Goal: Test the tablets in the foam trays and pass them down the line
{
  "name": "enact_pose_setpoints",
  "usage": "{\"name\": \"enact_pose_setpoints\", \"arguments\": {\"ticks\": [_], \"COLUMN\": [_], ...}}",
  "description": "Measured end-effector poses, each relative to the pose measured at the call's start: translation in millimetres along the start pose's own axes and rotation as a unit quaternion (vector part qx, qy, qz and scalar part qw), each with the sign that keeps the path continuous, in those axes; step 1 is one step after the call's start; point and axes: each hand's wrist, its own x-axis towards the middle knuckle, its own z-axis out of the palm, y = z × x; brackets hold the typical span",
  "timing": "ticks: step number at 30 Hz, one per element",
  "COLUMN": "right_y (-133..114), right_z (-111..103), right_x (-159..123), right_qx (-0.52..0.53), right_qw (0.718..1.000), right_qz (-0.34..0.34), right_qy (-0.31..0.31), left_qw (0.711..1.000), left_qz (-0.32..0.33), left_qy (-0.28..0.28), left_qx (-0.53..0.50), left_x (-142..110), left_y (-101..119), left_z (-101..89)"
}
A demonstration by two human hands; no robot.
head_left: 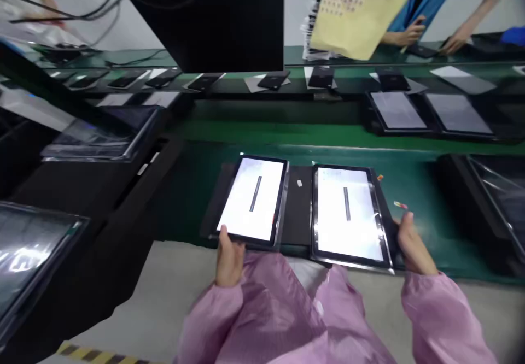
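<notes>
Two tablets with lit white screens lie side by side on a black tray point(298, 211). The left tablet point(252, 200) is tilted slightly, and clear film shows along its edge. My left hand point(229, 260) is closed at its lower left corner, thumb on top and fingers hidden below. The right tablet point(348, 213) has clear film sticking out around its border. My right hand point(416, 249) is at the tray's right edge beside this tablet, thumb up and the other fingers mostly hidden. Each screen shows a small dark bar in the middle.
Dark devices on white sheets line a shelf point(348, 99) behind. Two more tablets point(397, 111) lie at the back right. Film-covered panels stand at left point(36, 244) and right point(498, 189). A black monitor point(229, 25) hangs above. A co-worker's hands point(410, 33) show across the bench.
</notes>
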Motion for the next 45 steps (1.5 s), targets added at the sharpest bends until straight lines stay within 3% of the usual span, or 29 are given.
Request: {"name": "enact_pose_setpoints", "arguments": {"ticks": [3, 5, 7, 9, 10, 12, 14, 16, 18, 21, 23, 27, 32, 33, 35, 37, 41, 45], "right_y": [9.0, 9.6, 7.4, 4.3, 3.1, 2.6, 5.2, 10.1, 15.3, 19.6, 19.4, 17.0, 22.9, 23.2, 18.0, 3.4, -38.1, -62.0], "right_z": [-0.8, -1.4, -2.4, -3.5, -3.8, -2.9, 0.8, 6.3, 10.8, 10.6, 7.1, 3.1, -12.4, -19.9, -36.1, -48.8, -52.6, -39.6], "right_x": [-22.0, -30.6, -36.2, -42.5, -46.9, -59.2, -74.9, -90.2, -100.1, -101.0, -95.1, -85.0, -80.3, -75.3, -57.9, -32.2, 33.5, 95.8], "right_qx": [-0.010, -0.029, -0.049, -0.072, -0.094, -0.157, -0.224, -0.263, -0.272, -0.251, -0.251, -0.303, -0.319, -0.303, -0.258, -0.209, -0.102, -0.096], "right_qw": [0.999, 0.999, 0.998, 0.996, 0.993, 0.980, 0.951, 0.928, 0.925, 0.928, 0.924, 0.899, 0.887, 0.890, 0.909, 0.943, 0.992, 0.995], "right_qz": [0.036, 0.038, 0.028, 0.013, -0.008, -0.094, -0.208, -0.265, -0.266, -0.274, -0.287, -0.313, -0.335, -0.340, -0.325, -0.257, -0.073, -0.030], "right_qy": [-0.002, 0.014, 0.027, 0.051, 0.069, 0.081, 0.042, -0.008, -0.015, 0.005, 0.023, 0.045, -0.005, -0.022, -0.033, -0.012, 0.006, 0.006], "left_qw": [0.992, 0.955, 0.860, 0.767, 0.743, 0.733, 0.720, 0.667, 0.612, 0.585, 0.582, 0.576, 0.581, 0.606, 0.685, 0.752, 0.806, 0.883], "left_qz": [-0.023, -0.086, -0.174, -0.175, -0.131, 0.027, 0.231, 0.390, 0.436, 0.381, 0.349, 0.345, 0.365, 0.361, 0.317, 0.240, 0.160, 0.146], "left_qy": [0.002, -0.074, -0.189, -0.273, -0.294, -0.286, -0.208, -0.223, -0.291, -0.339, -0.338, -0.325, -0.329, -0.320, -0.285, -0.264, -0.277, -0.199], "left_qx": [0.122, 0.273, 0.442, 0.554, 0.586, 0.617, 0.621, 0.594, 0.592, 0.630, 0.652, 0.666, 0.649, 0.632, 0.590, 0.555, 0.498, 0.400], "left_x": [-10.8, -6.7, -0.3, 3.4, 3.8, 4.4, 10.2, 24.4, 43.9, 69.8, 79.5, 81.6, 89.0, 95.2, 111.2, 128.6, 152.5, 154.1], "left_y": [-3.6, 13.0, 42.6, 76.8, 92.1, 112.9, 116.2, 104.1, 84.3, 58.2, 49.4, 47.6, 67.3, 75.6, 94.0, 110.0, 120.2, 115.5], "left_z": [-41.2, -67.0, -83.2, -80.9, -70.8, -32.7, 22.3, 80.0, 126.6, 162.5, 167.8, 164.9, 159.1, 155.9, 147.1, 138.1, 130.5, 132.1]}}
